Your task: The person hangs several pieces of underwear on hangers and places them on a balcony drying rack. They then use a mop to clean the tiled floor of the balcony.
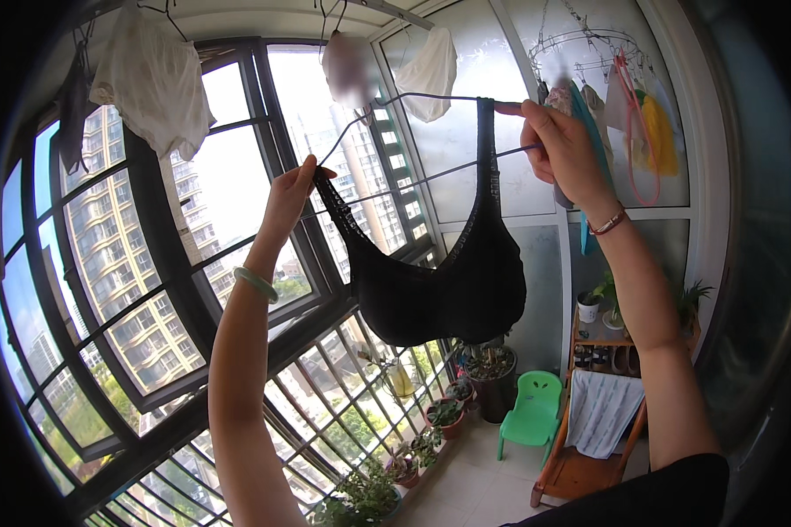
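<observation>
A black bra (439, 299) hangs by its straps from a thin dark clothes hanger (426, 182), held up in front of me at arm's length. My left hand (288, 195) pinches the hanger's left end, where one strap loops over it. At the other end, my right hand (571, 149) is closed on the hanger, thumb along the top wire, just right of the second strap. The cups hang down below both hands. The hanger's hook points up near the middle, in front of a hanging bundle that looks blurred.
Overhead, white plastic bags (149, 83) hang at the left, and a round wire drying rack (584, 48) with clothes at the right. Barred windows (141, 255) line the left. Potted plants (446, 413), a green child's chair (533, 408) and a wooden chair (580, 474) stand below.
</observation>
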### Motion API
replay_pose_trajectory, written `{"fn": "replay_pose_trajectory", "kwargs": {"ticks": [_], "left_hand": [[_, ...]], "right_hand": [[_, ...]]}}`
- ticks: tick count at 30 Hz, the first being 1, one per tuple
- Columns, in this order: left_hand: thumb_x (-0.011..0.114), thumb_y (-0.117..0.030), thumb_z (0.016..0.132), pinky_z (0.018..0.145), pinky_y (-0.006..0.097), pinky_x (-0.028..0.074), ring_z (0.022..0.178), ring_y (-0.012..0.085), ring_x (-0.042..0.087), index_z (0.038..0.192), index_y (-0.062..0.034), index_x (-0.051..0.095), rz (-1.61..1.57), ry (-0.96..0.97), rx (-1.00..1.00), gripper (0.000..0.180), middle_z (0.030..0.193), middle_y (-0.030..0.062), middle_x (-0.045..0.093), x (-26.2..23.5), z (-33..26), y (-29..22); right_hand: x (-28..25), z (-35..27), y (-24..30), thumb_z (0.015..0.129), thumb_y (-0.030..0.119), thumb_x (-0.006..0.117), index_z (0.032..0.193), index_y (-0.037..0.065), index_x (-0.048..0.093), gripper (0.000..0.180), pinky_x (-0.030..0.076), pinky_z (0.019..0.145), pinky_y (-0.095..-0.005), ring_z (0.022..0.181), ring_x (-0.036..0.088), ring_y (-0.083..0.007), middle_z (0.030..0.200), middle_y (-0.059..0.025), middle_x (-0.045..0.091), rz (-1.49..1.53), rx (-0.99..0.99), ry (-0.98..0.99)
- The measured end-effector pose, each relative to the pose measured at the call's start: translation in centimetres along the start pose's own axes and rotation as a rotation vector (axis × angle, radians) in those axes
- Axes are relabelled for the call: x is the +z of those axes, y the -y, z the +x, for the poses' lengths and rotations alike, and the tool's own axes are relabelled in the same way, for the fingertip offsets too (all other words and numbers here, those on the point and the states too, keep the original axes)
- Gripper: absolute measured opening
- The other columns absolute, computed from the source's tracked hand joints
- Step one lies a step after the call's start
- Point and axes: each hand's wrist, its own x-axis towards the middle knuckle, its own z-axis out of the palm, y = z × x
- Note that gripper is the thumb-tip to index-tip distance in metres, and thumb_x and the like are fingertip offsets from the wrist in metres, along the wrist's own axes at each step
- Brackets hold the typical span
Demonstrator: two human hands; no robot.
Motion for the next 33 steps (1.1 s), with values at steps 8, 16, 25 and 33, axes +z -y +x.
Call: {"fn": "replay_pose_trajectory", "kwargs": {"ticks": [8,16,25,33], "left_hand": [[0.040,-0.046,0.101,0.101,0.032,0.038,0.118,0.0226,0.054,0.132,-0.0021,0.055,-0.076,-0.014,0.245,0.056,0.120,0.0112,0.061,6.1,10.5,7.5],[0.047,-0.039,0.101,0.097,0.033,0.041,0.109,0.0188,0.057,0.123,-0.0058,0.064,-0.115,-0.110,0.348,0.043,0.120,0.0121,0.062,13.9,12.2,2.9],[0.037,-0.049,0.100,0.116,0.035,0.016,0.145,0.0254,0.020,0.149,-0.0056,0.027,-0.491,0.001,0.313,0.066,0.154,0.0144,0.027,16.7,17.6,0.2],[0.029,-0.057,0.099,0.119,0.042,0.009,0.147,0.0272,0.007,0.152,-0.0118,0.017,-0.170,-0.018,0.393,0.071,0.158,0.0123,0.015,16.7,18.4,4.8]], "right_hand": [[-2.3,6.4,-5.8,0.100,0.038,0.050,0.067,0.010,0.047,0.043,0.017,0.034,-0.0203,0.035,0.024,-0.0016,0.048,0.0061,0.032,-0.090,-0.152,-0.207],[-5.6,15.0,-9.6,0.097,0.034,0.054,0.094,0.000,0.069,0.037,0.025,0.035,-0.0219,0.038,0.033,-0.0032,0.052,0.0031,0.043,-0.339,-0.137,-0.253],[-3.6,29.8,-13.8,0.094,0.031,0.047,0.088,0.005,0.073,0.037,0.043,0.055,-0.0332,0.051,0.053,-0.0174,0.053,-0.0036,0.054,-0.564,-0.499,-0.390],[0.5,40.6,-18.5,0.093,0.030,0.040,0.084,0.008,0.073,0.041,0.053,0.078,-0.0432,0.077,0.066,-0.0361,0.082,-0.0165,0.069,-0.674,-0.651,-0.579]]}}
